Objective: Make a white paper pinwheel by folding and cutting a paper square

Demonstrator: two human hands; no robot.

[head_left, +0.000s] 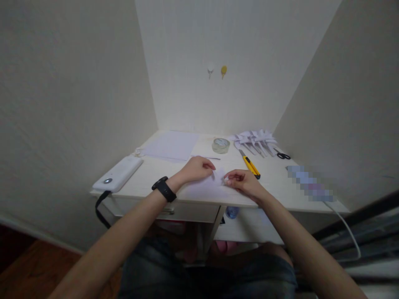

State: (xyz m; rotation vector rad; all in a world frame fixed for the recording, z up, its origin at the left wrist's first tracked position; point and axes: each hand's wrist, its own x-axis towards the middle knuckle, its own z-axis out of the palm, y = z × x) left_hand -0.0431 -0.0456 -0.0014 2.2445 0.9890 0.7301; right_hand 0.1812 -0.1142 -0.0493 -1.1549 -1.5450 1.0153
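Observation:
A white sheet of paper (207,189) lies near the front edge of the white desk. My left hand (198,168), with a black watch on its wrist, is over the paper's left side, thumb and forefinger pinched at a raised bit of it. Opposite, my right hand (245,182) is closed at the paper's right side. Its thumb and forefinger pinch a small whitish bit (225,180), too blurred to tell whether it belongs to the sheet. Just beyond the right hand lies a yellow utility knife (251,166). Behind the left hand is a thin stick (205,158).
Several white paper pinwheels (255,139) lie at the back right, with black scissors (282,155) beside them. A tape roll (221,145) and paper sheets (170,145) are at the back. A white device (120,174) sits left; a blurred-out object (310,183) with a cable lies right.

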